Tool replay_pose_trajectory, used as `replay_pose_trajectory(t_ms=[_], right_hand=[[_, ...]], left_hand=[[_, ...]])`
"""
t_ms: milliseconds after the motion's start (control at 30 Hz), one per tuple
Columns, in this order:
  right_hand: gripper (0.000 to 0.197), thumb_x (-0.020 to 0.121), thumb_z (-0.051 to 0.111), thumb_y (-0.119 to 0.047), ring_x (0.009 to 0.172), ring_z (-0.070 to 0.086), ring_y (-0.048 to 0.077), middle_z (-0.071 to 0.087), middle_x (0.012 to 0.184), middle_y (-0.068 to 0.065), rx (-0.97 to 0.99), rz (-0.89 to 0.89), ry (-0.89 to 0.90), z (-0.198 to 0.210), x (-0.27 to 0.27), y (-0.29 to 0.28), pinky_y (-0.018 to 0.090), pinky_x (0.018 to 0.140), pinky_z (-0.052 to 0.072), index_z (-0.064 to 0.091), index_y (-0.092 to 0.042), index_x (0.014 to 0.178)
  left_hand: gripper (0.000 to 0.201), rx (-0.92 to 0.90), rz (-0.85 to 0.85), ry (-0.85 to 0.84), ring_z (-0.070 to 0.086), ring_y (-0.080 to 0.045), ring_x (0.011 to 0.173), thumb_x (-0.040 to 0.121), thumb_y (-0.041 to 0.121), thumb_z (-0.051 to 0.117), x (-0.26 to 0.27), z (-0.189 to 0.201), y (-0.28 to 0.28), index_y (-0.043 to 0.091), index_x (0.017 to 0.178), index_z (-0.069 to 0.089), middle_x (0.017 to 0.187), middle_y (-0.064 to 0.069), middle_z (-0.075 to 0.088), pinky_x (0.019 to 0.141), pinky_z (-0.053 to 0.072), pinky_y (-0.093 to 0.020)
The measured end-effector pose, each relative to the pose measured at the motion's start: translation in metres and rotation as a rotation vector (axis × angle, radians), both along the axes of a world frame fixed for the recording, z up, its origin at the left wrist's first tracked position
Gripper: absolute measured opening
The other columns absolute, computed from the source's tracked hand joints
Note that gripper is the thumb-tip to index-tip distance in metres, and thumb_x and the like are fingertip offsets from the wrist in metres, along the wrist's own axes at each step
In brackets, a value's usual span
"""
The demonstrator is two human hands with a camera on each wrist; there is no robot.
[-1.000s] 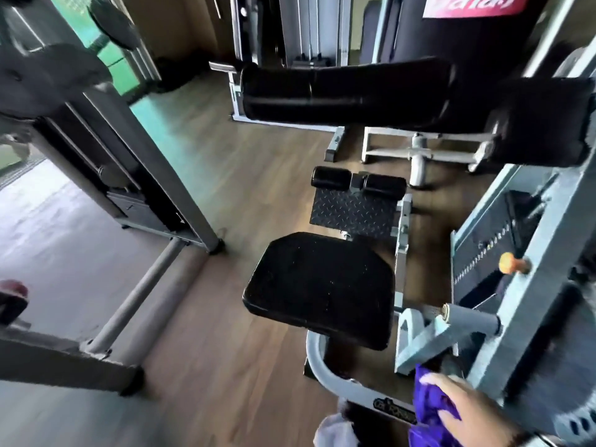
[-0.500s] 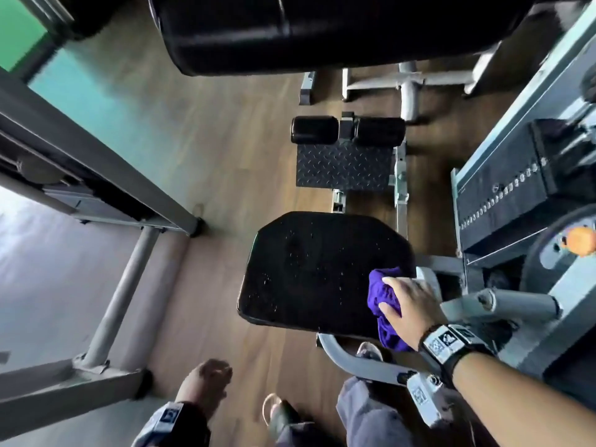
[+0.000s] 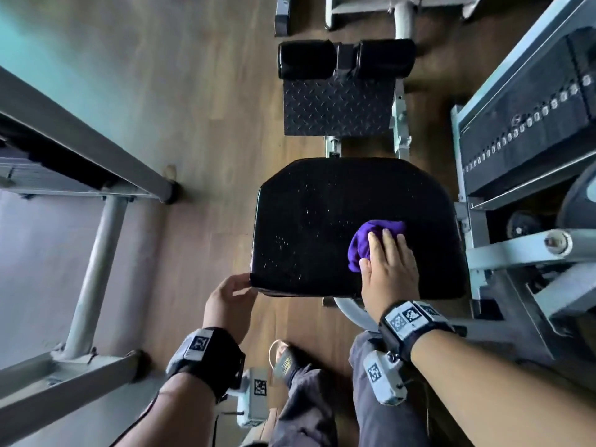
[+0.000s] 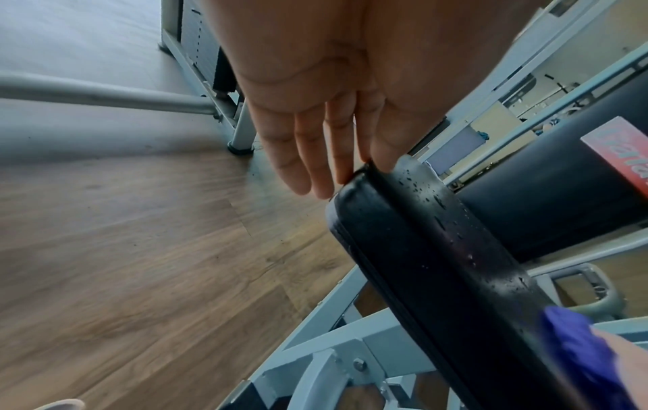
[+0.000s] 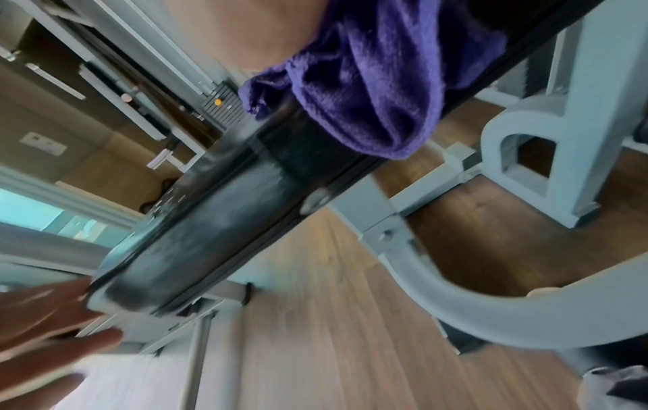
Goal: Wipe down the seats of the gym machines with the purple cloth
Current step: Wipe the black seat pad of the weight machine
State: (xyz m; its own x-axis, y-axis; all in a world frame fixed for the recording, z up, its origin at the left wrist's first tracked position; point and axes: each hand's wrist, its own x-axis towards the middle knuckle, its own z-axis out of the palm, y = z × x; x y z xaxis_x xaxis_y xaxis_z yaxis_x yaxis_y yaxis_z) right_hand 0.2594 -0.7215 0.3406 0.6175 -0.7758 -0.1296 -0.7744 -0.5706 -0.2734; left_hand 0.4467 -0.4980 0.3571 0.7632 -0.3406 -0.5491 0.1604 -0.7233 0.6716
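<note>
The black padded seat (image 3: 322, 214) of the machine is below me, with water drops on its left part. My right hand (image 3: 385, 253) lies flat on the bunched purple cloth (image 3: 362, 243), with straight fingers pressing it onto the seat's right near part. In the right wrist view the cloth (image 5: 378, 83) sits under my palm on the seat (image 5: 210, 235). My left hand (image 3: 233, 293) touches the seat's near left corner. The left wrist view shows that hand's straight fingers (image 4: 315, 177) against the corner of the seat (image 4: 438, 263), holding nothing.
Beyond the seat are a black footplate (image 3: 337, 108) and two roller pads (image 3: 345, 58). A weight stack (image 3: 529, 124) and a grey handle bar (image 3: 516, 250) stand close on the right. Another machine's grey frame (image 3: 96, 253) crosses the wooden floor at left. My legs are below the seat.
My right hand slid the cloth from the seat's right near edge further onto the seat. My left hand came up from my side to the seat's near left corner.
</note>
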Motion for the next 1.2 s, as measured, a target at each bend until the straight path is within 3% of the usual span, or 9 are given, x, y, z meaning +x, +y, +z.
replay_pose_trajectory(t_ms=[300,367,500,733,833,900,967,1100,1200], right_hand=[[0.060,0.094,0.053,-0.033,0.146,0.024,0.044,0.032,0.157,0.017,0.100,0.306,0.018,0.004,0.120,0.106,0.057,0.118,0.023,0.039,-0.017,0.150],[0.062,0.093,0.056,-0.031,0.145,0.024,0.046,0.032,0.156,0.020,0.090,0.353,0.031,0.001,0.122,0.107,0.057,0.118,0.024,0.038,-0.015,0.150],[0.063,0.095,0.054,-0.030,0.148,0.021,0.040,0.027,0.160,0.016,0.081,0.491,0.052,-0.001,0.089,0.071,0.053,0.119,0.025,0.032,-0.019,0.152],[0.061,0.093,0.059,-0.026,0.144,0.028,0.043,0.031,0.157,0.019,-0.019,0.075,0.220,0.000,-0.031,-0.055,0.055,0.114,0.033,0.038,-0.014,0.149],[0.062,0.092,0.061,-0.020,0.143,0.029,0.047,0.030,0.157,0.023,-0.029,-0.037,0.293,-0.002,-0.039,-0.074,0.057,0.114,0.032,0.039,-0.011,0.149],[0.064,0.092,0.061,-0.022,0.143,0.026,0.049,0.028,0.158,0.024,-0.012,-0.094,0.297,-0.001,-0.023,-0.058,0.059,0.114,0.031,0.038,-0.013,0.150],[0.064,0.092,0.060,-0.029,0.144,0.024,0.049,0.026,0.159,0.022,-0.001,0.044,0.269,0.002,-0.002,-0.028,0.060,0.113,0.031,0.037,-0.019,0.151],[0.064,0.092,0.057,-0.039,0.146,0.021,0.045,0.026,0.160,0.017,0.020,0.568,0.171,0.008,0.047,0.050,0.059,0.115,0.029,0.034,-0.033,0.151],[0.064,0.096,0.049,-0.043,0.149,0.010,0.044,0.016,0.163,0.016,0.077,0.713,0.194,0.006,0.101,0.079,0.058,0.118,0.020,0.024,-0.036,0.155]], left_hand=[[0.043,-0.070,0.052,0.009,0.070,-0.006,0.068,0.082,0.001,0.072,-0.011,-0.004,0.002,0.038,0.103,0.070,0.086,0.021,0.075,0.079,0.058,-0.033],[0.042,-0.078,0.058,0.004,0.071,-0.004,0.070,0.081,-0.001,0.073,-0.010,-0.005,0.002,0.033,0.105,0.072,0.086,0.018,0.076,0.078,0.057,-0.031],[0.029,-0.064,0.110,-0.028,0.064,0.004,0.061,0.081,0.009,0.079,-0.008,-0.007,-0.003,0.033,0.096,0.073,0.078,0.025,0.073,0.075,0.057,-0.029],[0.018,-0.060,0.196,-0.022,0.069,-0.007,0.076,0.076,0.015,0.084,-0.003,-0.008,-0.010,0.026,0.087,0.075,0.075,0.015,0.074,0.077,0.054,-0.027],[0.018,-0.081,0.219,-0.020,0.066,0.002,0.070,0.075,0.014,0.085,-0.004,-0.010,-0.009,0.023,0.087,0.075,0.075,0.021,0.073,0.070,0.050,-0.015],[0.018,-0.105,0.240,-0.015,0.066,0.002,0.069,0.075,0.014,0.085,-0.006,-0.013,-0.009,0.023,0.086,0.075,0.076,0.020,0.073,0.071,0.051,-0.019],[0.019,-0.140,0.270,-0.002,0.065,0.005,0.066,0.075,0.012,0.085,-0.008,-0.015,-0.008,0.024,0.085,0.075,0.075,0.018,0.074,0.072,0.050,-0.020],[0.022,-0.221,0.341,0.054,0.068,-0.004,0.067,0.074,0.006,0.084,-0.010,-0.022,-0.007,0.022,0.087,0.076,0.075,0.008,0.076,0.069,0.052,-0.017],[0.023,-0.260,0.382,0.084,0.071,-0.010,0.068,0.074,0.000,0.083,-0.010,-0.028,-0.005,0.018,0.086,0.075,0.076,0.004,0.077,0.075,0.059,-0.030]])
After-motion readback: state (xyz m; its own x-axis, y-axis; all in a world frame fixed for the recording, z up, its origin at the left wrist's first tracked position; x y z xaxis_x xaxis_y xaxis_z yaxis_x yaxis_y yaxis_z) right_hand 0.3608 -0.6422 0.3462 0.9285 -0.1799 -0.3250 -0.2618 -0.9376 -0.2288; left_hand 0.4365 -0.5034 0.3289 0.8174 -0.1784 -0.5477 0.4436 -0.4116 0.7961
